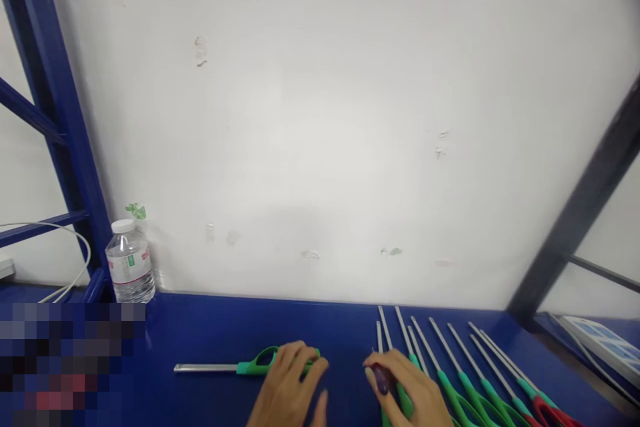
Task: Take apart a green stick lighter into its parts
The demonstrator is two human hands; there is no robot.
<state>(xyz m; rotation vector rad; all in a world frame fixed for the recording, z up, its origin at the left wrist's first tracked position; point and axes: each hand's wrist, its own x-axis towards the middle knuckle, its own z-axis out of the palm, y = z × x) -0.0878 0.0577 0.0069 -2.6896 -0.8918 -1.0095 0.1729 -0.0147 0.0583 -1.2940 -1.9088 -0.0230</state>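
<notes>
blue shelf, left hand on green lighter

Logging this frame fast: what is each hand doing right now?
Left hand: open, fingers lying on the green handle of the long lighter.
Right hand: curled around a small dark object, beside the row of lighters.

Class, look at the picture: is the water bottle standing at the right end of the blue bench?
No, the water bottle stands upright at the left, by the blue frame post.
</notes>
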